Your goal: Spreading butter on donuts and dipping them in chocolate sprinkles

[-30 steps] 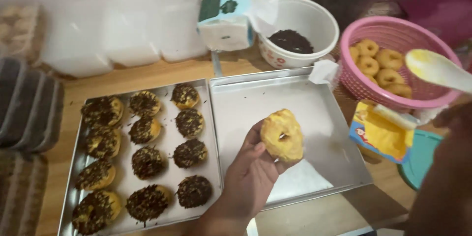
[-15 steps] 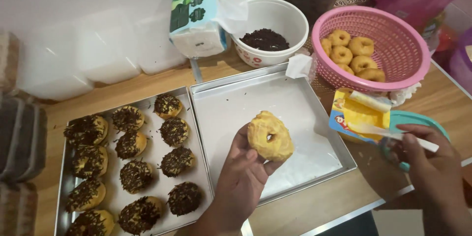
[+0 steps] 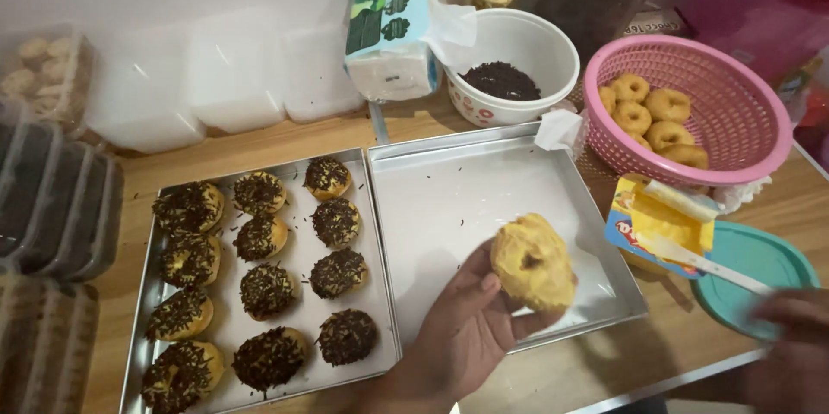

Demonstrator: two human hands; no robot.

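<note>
Head view: yellow-coated doughnut (image 3: 534,260) being gripped in left hand (image 3: 466,332) fingers, over empty tray (image 3: 449,198); right hand (image 3: 790,353) blurred, white spreader (image 3: 704,263) apparently being held; sprinkle bowl (image 3: 515,64) lying beyond, straight ahead.

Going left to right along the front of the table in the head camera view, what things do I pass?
Metal tray of chocolate-sprinkled doughnuts → left hand holding a yellow-coated doughnut over an empty metal tray → yellow spread packet → round teal plastic lid → right hand.
</note>
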